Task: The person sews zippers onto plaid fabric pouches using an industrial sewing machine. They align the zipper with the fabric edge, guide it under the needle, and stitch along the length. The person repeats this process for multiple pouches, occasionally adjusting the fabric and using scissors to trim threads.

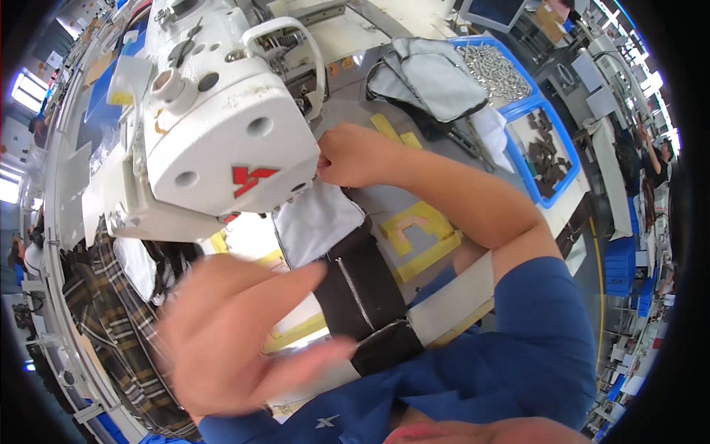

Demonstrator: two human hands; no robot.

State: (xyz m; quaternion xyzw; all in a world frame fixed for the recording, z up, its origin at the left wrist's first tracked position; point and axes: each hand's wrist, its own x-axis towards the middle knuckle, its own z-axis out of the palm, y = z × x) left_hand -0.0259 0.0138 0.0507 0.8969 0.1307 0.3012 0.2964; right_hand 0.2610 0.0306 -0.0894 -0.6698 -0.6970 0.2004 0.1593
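- Black zippered fabric (381, 285): between both hands.
- Left hand (225, 333): blurred, fingers parted, empty.
- Right hand (351, 155): curled; contents can't be told.
- 1 sewing machine (229, 133): immediately left of right hand.

Windows (29, 91) L — ceiling lights (654, 80) R — grey flr (617, 324), yellow line (601, 296).

Left fingers (285, 294) a blur

The left hand (233, 333) is appearing blurred, its thumb and fingers standing apart. The right hand (359, 154) is curling beside the machine (237, 140), near the pale cloth (314, 226). Nearer the person, black cloth (381, 277) with a zipper (355, 294) is lying. Plaid fabric (115, 325) is showing at left.
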